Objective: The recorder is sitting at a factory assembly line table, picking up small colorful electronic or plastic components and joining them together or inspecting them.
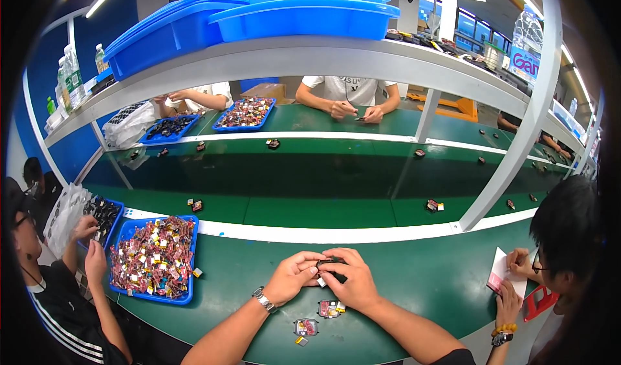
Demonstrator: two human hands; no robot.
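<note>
My left hand (292,278) and my right hand (353,283) meet over the green table, fingers closed around a small black case (330,261). A small silvery-white piece (321,281) shows below it, between the fingers; much of the case is hidden. Nearer to me lie two watch-shaped cases with clear and reddish insides, one case (328,309) just below my hands and another case (306,327) to its left. Beside the latter rests a small silver and yellow battery-like piece (301,341). A metal watch is on my left wrist.
At left stands a blue tray (196,229) heaped with reddish parts and silver-yellow pieces. Beyond a white rail (272,233) runs a green belt (310,213) with scattered pieces. Blue bins (304,22) sit on the shelf overhead. People work at left, right and across.
</note>
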